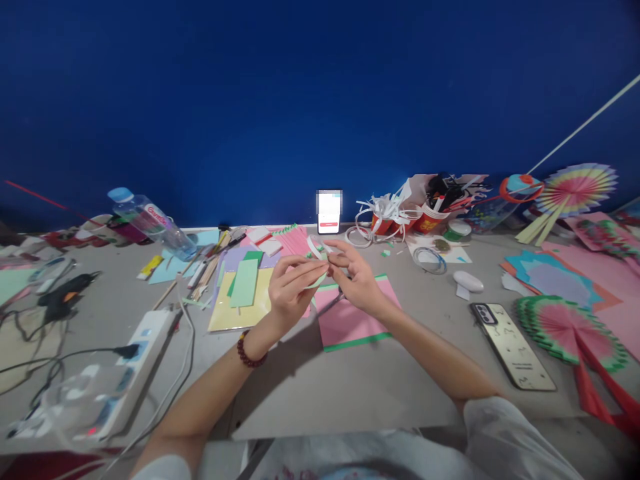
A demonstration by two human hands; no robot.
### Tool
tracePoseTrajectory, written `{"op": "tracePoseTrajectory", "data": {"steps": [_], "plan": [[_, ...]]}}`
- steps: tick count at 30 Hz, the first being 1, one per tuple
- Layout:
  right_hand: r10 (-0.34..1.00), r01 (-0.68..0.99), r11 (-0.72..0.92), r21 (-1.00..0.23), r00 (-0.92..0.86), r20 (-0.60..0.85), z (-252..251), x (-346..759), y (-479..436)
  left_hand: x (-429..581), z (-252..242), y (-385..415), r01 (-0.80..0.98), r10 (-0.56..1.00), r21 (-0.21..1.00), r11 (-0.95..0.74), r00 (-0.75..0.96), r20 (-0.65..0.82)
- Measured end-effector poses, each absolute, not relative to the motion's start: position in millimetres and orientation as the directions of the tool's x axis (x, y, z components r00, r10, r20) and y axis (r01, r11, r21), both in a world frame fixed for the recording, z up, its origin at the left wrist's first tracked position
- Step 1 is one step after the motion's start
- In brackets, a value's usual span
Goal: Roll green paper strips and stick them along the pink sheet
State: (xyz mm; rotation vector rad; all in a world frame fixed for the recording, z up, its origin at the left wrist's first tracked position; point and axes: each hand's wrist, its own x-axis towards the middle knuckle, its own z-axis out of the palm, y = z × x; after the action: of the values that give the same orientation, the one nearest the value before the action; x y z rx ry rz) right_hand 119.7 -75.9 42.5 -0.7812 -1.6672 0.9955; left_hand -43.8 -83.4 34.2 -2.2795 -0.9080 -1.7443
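My left hand [290, 287] and my right hand [356, 277] meet above the grey table, fingertips pinched together on a small curled white paper strip [317, 248] with a pale green piece under it. A dark bead bracelet [249, 352] circles my left wrist. Directly below the hands lies a pink sheet with a green border [357, 327]. A yellow sheet with green paper pieces on it [240, 300] lies just left of my left hand.
A smartphone [513, 345] lies face up at right beside folded paper fans [565, 327]. A power strip [135, 363] with cables and a glue gun [65, 297] sit at left. A water bottle [150, 223], a propped phone [329, 212] and red cups with paper strips [400, 220] line the back.
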Motion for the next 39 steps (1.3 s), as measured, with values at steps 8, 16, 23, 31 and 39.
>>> {"op": "tracePoseTrajectory", "data": {"steps": [8, 16, 23, 31, 39], "plan": [[0.847, 0.003, 0.443, -0.896, -0.327, 0.418, 40, 124, -70, -43, 37, -86, 0.496, 0.496, 0.357, -0.792, 0.181, 0.849], [0.853, 0.052, 0.451, -0.891, -0.318, 0.413, 43, 125, -71, -44, 43, -84, 0.563, 0.379, 0.194, -0.803, 0.232, 0.896], [0.848, 0.030, 0.452, -0.892, -0.324, 0.419, 44, 125, -74, -42, 40, -83, 0.621, 0.327, 0.135, -0.772, 0.205, 0.923], [0.810, 0.125, 0.545, -0.829, -0.333, 0.483, 49, 123, -80, -45, 37, -81, 0.608, 0.316, 0.158, -0.778, 0.162, 0.935], [0.840, 0.015, 0.440, -0.898, -0.360, 0.405, 51, 123, -82, -43, 50, -88, 0.484, 0.462, 0.361, -0.797, 0.105, 0.880]]}}
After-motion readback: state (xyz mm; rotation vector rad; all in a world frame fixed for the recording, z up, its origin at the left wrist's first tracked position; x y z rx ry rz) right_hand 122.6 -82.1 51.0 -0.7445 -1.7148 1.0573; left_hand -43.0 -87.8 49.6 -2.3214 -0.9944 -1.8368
